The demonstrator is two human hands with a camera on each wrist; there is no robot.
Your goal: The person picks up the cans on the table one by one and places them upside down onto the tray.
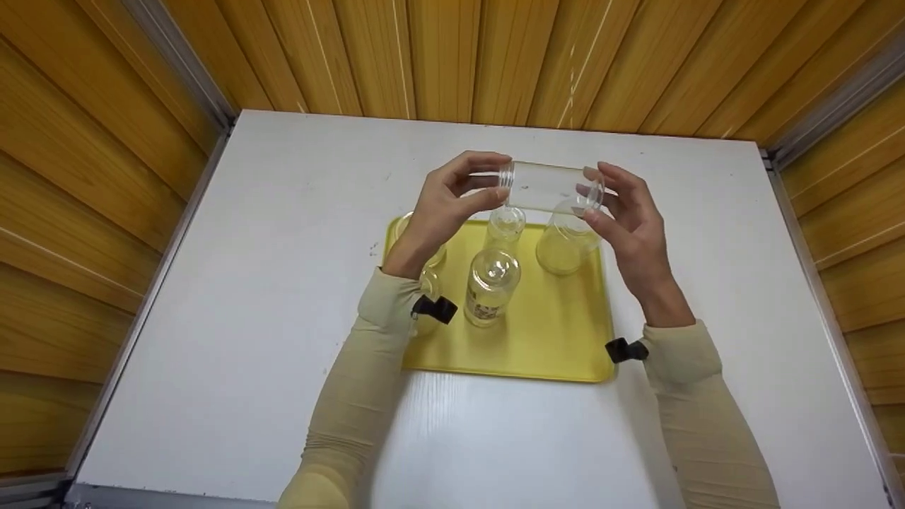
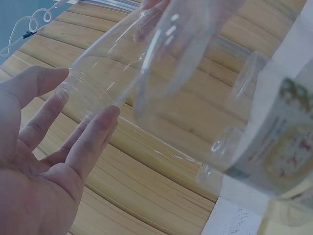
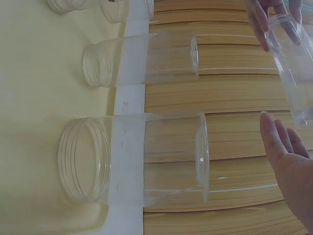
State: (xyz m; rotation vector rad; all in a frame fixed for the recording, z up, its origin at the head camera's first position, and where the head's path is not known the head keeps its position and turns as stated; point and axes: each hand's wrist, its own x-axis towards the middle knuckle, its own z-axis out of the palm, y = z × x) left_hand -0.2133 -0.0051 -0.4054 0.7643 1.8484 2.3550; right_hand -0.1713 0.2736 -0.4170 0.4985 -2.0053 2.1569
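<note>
A clear plastic jar [image 1: 548, 186] lies sideways in the air above the far edge of the yellow tray [image 1: 551, 339]. At its threaded mouth, my left hand [image 1: 449, 191] pinches the rim between thumb and fingers. My right hand [image 1: 633, 226] holds the base end the same way. In the left wrist view the left hand [image 2: 58, 137] has its fingertips on the threaded rim, and a labelled clear bottle [image 2: 274, 142] blocks part of the jar. The right wrist view shows the right hand [image 3: 291, 161] beside the jar's base [image 3: 303, 117].
Several clear containers stand upside down on the tray, among them the labelled bottle [image 1: 491, 286], a wide jar [image 1: 565, 244] and a narrow jar [image 1: 506, 226]. My left forearm partly hides others at the tray's left. A white table [image 1: 283, 247] lies beneath, with wood-panelled walls [image 1: 438, 56] around.
</note>
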